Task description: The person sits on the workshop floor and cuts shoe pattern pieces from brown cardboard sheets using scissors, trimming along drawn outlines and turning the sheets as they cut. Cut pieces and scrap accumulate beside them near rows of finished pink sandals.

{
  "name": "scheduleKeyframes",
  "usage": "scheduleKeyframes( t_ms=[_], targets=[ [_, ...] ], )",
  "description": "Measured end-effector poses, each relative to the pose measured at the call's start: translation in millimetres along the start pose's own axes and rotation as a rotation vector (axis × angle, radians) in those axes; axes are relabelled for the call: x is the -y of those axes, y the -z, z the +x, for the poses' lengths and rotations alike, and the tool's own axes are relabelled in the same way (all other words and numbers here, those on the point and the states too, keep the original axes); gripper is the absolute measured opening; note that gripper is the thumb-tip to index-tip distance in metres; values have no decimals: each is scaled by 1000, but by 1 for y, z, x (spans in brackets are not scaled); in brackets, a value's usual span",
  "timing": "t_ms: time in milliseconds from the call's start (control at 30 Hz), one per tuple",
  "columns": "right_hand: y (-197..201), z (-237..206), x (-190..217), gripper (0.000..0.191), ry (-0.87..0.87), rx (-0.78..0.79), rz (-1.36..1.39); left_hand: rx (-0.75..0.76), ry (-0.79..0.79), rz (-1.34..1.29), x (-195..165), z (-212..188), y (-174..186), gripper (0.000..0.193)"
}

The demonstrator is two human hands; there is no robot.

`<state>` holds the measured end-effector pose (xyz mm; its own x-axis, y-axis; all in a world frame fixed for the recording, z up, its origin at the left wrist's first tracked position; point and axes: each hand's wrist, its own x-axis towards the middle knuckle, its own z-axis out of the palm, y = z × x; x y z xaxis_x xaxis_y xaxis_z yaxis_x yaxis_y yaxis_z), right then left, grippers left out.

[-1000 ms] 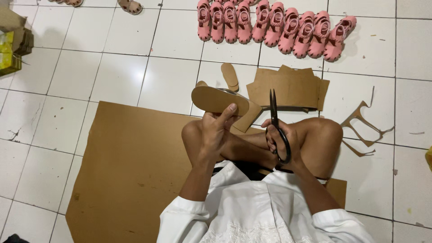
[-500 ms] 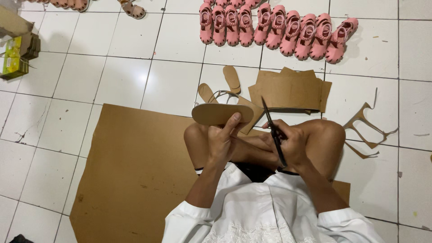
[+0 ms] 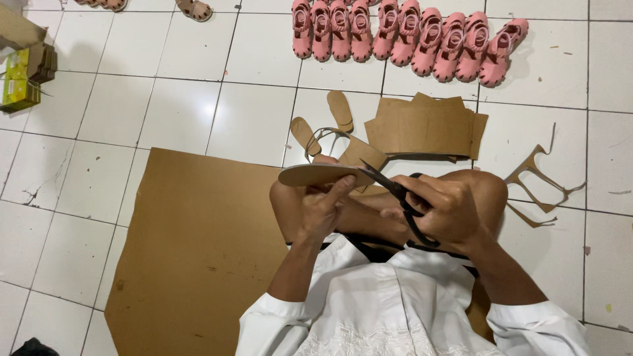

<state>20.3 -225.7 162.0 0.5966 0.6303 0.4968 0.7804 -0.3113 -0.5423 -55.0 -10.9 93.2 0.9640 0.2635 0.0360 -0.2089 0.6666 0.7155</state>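
Observation:
My left hand (image 3: 324, 209) grips a brown sole-shaped cardboard piece (image 3: 310, 175), held flat above my knees. Black scissors (image 3: 399, 196) are in my right hand (image 3: 443, 209), their blades meeting the right end of that piece. A thin curled strip of cardboard (image 3: 326, 134) trails away from the cut. Both forearms rest over my folded bare legs, and I wear a white shirt.
A large brown cardboard sheet (image 3: 198, 244) lies on the white tiled floor under me. Two cut sole shapes (image 3: 340, 110) and a stack of cardboard pieces (image 3: 425, 125) lie ahead. Several pink sandals (image 3: 402, 34) line the far floor. Offcuts (image 3: 534, 178) lie right, boxes (image 3: 23, 66) far left.
The scissors have swung from upright to pointing left into the sole piece's edge. The piece has come lower and closer to me.

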Motion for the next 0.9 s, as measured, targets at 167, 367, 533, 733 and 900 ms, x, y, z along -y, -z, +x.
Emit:
scheduleKeyframes(
  t_ms=[167, 367, 533, 733, 900],
  targets=[
    [6, -4, -3, 55, 47, 7, 21, 76, -54, 82, -5, -2, -1, 26],
    [7, -14, -11, 56, 76, 64, 34, 50, -45, 312, -12, -3, 4, 25],
    [3, -20, -24, 55, 69, 141, -9, -34, 31, 579, -18, -3, 13, 25],
    [-17, -18, -28, 38, -207, -28, 487, 15, 194, 799, -11, -7, 4, 29],
    [-31, -13, -14, 38, -479, -112, 937, 217, 182, 838, -1, -18, -11, 30]
  ],
)
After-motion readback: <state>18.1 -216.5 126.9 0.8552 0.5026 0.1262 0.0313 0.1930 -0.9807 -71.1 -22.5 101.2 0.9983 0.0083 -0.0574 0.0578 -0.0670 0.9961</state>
